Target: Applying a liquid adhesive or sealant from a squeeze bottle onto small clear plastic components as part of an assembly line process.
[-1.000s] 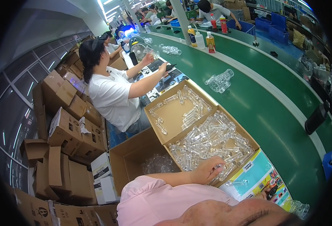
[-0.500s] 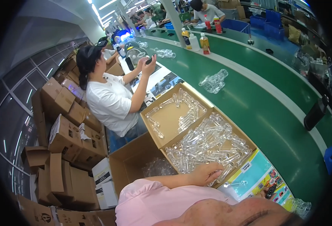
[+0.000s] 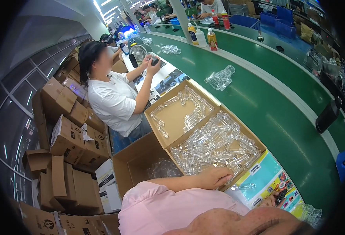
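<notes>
Left hand (image 3: 216,177), lower centre: fingers curled on clear tubes (image 3: 215,145) in box (image 3: 258,145). Right hand (image 3: 272,200), lower right: grip indeterminate, beside printed sheet (image 3: 264,176).

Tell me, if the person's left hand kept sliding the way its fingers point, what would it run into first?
The left hand rests at the near edge of the cardboard tray, fingers pointing to the picture's right. It would most likely meet the heap of clear plastic pieces in that tray first, though depth is hard to judge.

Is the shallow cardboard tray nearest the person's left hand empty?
No, the shallow cardboard tray is heaped with clear plastic bottles, and the left hand rests on them.
</notes>
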